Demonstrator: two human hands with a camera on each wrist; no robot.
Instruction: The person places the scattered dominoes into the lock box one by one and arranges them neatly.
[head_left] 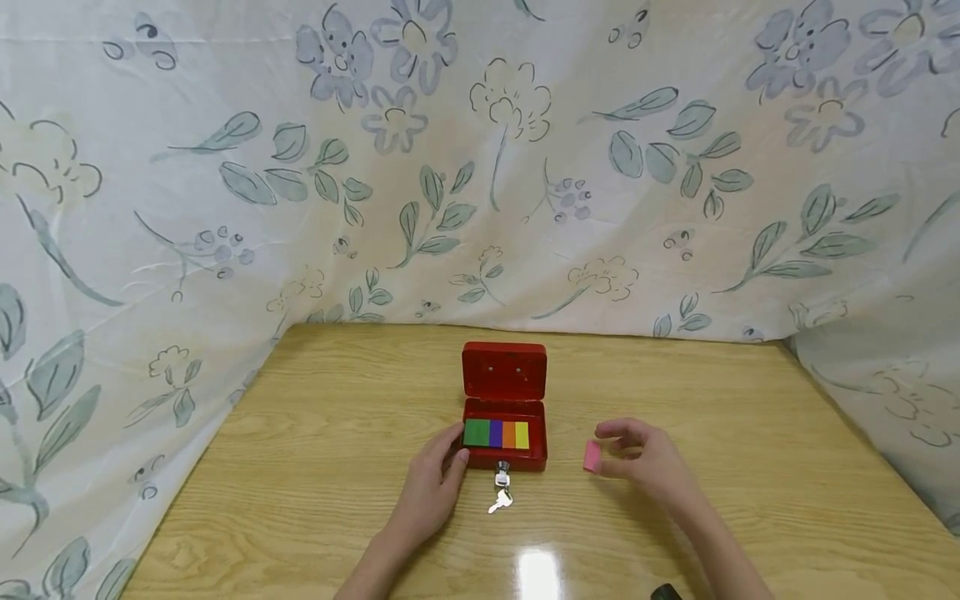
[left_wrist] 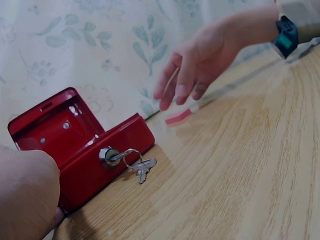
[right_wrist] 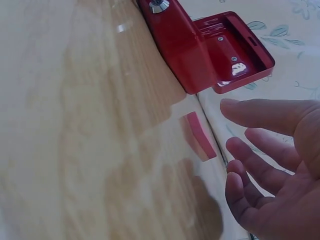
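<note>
A red cash box (head_left: 505, 458) stands on the table with its lid (head_left: 504, 371) raised. Inside lies a row of coloured blocks (head_left: 496, 433): green, purple, orange and yellow. A key ring with a key (left_wrist: 142, 167) hangs at the lock (left_wrist: 109, 157) on its front. My left hand (head_left: 429, 487) holds the box at its left side, thumb by the front corner; the other fingertips are hidden. A pink block (right_wrist: 201, 136) lies on the table right of the box. Over it hovers my right hand (right_wrist: 272, 165), fingers spread and loosely bent, with nothing in its grasp.
The wooden table (head_left: 337, 400) reaches back to a floral cloth (head_left: 420, 208) hanging behind and along the sides. A small dark object (head_left: 665, 592) shows at the bottom edge. My right wrist wears a dark band (left_wrist: 286, 37).
</note>
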